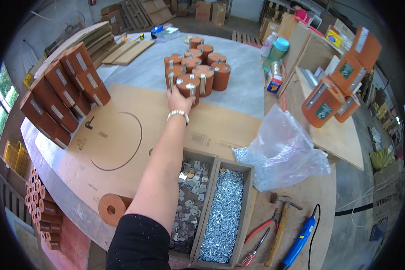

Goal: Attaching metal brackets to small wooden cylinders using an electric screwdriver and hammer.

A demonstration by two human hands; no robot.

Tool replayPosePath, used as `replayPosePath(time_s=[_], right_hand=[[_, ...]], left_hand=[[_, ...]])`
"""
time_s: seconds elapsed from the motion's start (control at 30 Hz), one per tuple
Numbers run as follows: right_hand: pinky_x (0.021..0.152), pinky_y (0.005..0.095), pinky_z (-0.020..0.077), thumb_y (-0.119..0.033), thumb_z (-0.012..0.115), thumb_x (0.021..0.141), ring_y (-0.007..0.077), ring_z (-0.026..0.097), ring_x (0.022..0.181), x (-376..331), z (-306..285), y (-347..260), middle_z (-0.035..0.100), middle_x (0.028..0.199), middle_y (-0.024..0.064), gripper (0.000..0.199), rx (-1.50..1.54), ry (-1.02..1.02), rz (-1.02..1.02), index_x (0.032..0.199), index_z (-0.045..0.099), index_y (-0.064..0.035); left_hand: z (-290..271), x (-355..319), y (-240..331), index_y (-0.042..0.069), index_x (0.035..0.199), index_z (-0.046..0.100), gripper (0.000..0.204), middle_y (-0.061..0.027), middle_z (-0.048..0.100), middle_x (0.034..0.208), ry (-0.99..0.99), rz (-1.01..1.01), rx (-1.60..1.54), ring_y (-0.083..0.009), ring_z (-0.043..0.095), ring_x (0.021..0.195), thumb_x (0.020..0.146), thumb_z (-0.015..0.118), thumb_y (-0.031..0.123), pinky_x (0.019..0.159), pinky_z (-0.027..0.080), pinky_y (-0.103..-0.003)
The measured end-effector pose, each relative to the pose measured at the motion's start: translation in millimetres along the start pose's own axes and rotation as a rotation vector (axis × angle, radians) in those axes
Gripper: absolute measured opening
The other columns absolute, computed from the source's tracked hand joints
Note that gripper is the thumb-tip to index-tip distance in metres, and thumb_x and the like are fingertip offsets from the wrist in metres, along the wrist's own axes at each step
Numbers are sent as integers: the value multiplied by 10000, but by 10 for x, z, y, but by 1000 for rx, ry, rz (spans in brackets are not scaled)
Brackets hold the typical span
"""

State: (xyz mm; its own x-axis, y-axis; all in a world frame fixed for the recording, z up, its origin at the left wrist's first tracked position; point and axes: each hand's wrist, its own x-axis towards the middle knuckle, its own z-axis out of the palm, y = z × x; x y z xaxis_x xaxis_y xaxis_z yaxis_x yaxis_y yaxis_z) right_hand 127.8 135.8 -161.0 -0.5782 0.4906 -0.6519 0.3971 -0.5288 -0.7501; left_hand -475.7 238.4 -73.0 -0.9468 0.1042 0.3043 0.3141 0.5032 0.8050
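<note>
My left hand (180,100) reaches far forward over the table, a beaded bracelet on its wrist. Its fingers are closed around the near side of an orange-brown cylinder (188,83), which stands upright at the front of a cluster. Several similar cylinders (203,74) with metal strips on their sides stand close behind and beside it. Another cylinder with a hole in its end (112,209) lies on its side next to my left forearm. My right hand is not in view.
A cardboard sheet (166,128) covers the table's middle. Nearby are a wooden box of metal plates and nails (224,216), a plastic bag (283,148), a hammer (279,229), pliers (262,227), a screwdriver (255,249) and a blue power tool (299,243). Stacked cylinders (60,99) stand left.
</note>
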Motion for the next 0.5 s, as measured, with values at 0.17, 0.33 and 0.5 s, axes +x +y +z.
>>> replayPosePath(time_s=[0.17, 0.33, 0.5], right_hand=[[601, 294, 430, -5, 557, 808, 202, 523, 623, 45, 31, -270, 529, 700, 109, 35, -377, -32, -133, 836, 568, -21], [587, 295, 423, -12, 555, 810, 196, 512, 600, -122, 104, -430, 518, 689, 115, 29, -761, -138, -297, 833, 563, -28], [653, 323, 455, -7, 573, 750, 235, 557, 684, -154, 204, -182, 560, 776, 128, 146, -564, 32, -776, 893, 585, -31]], left_hand=[[-58, 362, -284, -57, 1234, 392, 761, -223, 434, 1230, 22, 54, 25, -335, 483, 1111, 603, 782, 109, 944, 421, -365], [-577, 335, 17, -101, 1272, 350, 761, -262, 498, 1205, -101, 62, -137, -304, 517, 1117, 677, 738, 173, 913, 439, -357], [-1707, 36, 923, -55, 1168, 459, 666, -245, 503, 1179, 32, 372, -280, -348, 494, 1115, 668, 730, 293, 937, 404, -377]])
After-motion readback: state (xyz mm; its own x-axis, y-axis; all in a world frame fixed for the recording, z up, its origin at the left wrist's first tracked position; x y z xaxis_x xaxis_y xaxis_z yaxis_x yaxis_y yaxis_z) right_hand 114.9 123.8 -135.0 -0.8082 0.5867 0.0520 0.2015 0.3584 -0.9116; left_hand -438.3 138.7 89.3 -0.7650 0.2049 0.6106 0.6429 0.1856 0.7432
